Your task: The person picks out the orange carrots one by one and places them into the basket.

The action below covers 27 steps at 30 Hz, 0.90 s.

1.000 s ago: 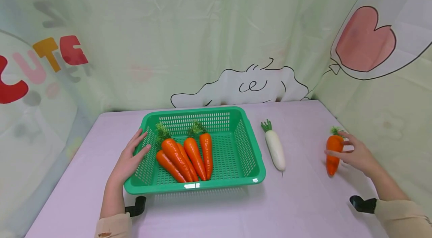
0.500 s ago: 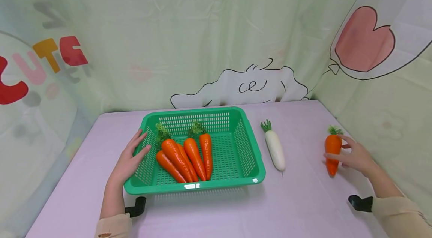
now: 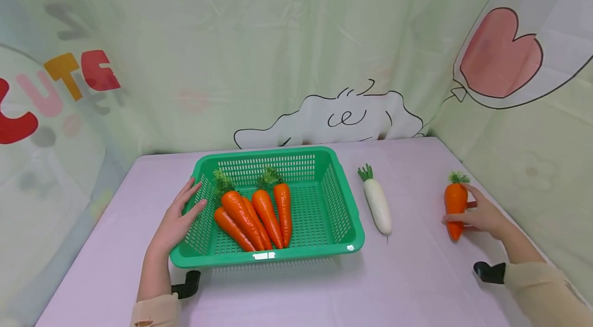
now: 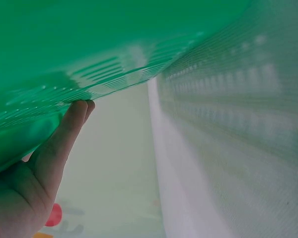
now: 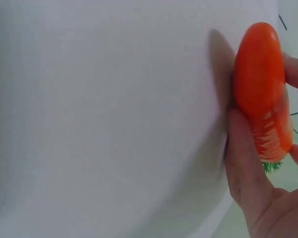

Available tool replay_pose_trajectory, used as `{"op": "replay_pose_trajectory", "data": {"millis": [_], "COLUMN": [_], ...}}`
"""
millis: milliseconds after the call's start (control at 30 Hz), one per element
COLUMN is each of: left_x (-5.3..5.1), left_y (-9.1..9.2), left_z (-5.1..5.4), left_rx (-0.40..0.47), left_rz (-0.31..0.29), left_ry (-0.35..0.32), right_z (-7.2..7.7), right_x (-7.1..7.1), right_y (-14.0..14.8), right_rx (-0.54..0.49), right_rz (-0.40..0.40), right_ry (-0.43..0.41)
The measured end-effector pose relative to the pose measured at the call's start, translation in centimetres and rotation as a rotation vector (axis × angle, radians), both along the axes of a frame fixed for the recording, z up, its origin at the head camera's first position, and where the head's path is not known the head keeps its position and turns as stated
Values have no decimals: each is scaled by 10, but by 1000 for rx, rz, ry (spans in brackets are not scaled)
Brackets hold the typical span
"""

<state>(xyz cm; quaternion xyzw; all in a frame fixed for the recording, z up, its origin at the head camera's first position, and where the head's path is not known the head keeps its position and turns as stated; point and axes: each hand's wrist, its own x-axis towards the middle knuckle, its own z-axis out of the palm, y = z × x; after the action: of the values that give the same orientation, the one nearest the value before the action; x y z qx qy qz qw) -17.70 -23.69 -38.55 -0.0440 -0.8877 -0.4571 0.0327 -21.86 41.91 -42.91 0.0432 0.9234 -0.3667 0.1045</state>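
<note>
A green plastic basket (image 3: 324, 251) stands in the middle of the table, holding several orange carrots (image 3: 264, 208) with leafy tops. At its left side my left hand (image 3: 173, 221) grips the wall, some digits over the rim; in the left wrist view, fingertips (image 4: 79, 106) touch the outer side. Far to the right, my right hand (image 3: 484, 216) holds another carrot (image 3: 455, 201) between thumb and fingers, its green top pointing away from me. The right wrist view has this carrot (image 5: 260, 79) close above or on the cloth; which one, I cannot tell.
A white radish (image 3: 378, 206) with green stems lies right of the basket. The table wears a pale cloth (image 3: 407, 275). Printed curtains (image 3: 278, 49) rise behind it and at both sides, the right one close beside my right arm.
My right hand and its carrot have shifted slightly left. The fingers have come closer around the carrot. The left hand, basket and radish stay where they were.
</note>
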Motion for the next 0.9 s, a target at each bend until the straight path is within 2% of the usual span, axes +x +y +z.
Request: {"op": "replay_pose_trajectory", "data": {"millis": [167, 300, 600, 900], "left_x": [0, 0, 0, 1], "left_y": [0, 1, 1, 1], "left_z": [0, 0, 0, 1], "left_rx": [10, 14, 9, 15], "left_rz": [-1, -2, -4, 2], "left_ry": [-7, -9, -2, -10], "right_z": [9, 16, 14, 17], "right_x": [-1, 1, 6, 8], "right_y": [-2, -5, -1, -6], "right_rx": [-21, -63, -215, -272], "right_rz": [53, 57, 57, 64], "right_ry": [-55, -105, -162, -141]}}
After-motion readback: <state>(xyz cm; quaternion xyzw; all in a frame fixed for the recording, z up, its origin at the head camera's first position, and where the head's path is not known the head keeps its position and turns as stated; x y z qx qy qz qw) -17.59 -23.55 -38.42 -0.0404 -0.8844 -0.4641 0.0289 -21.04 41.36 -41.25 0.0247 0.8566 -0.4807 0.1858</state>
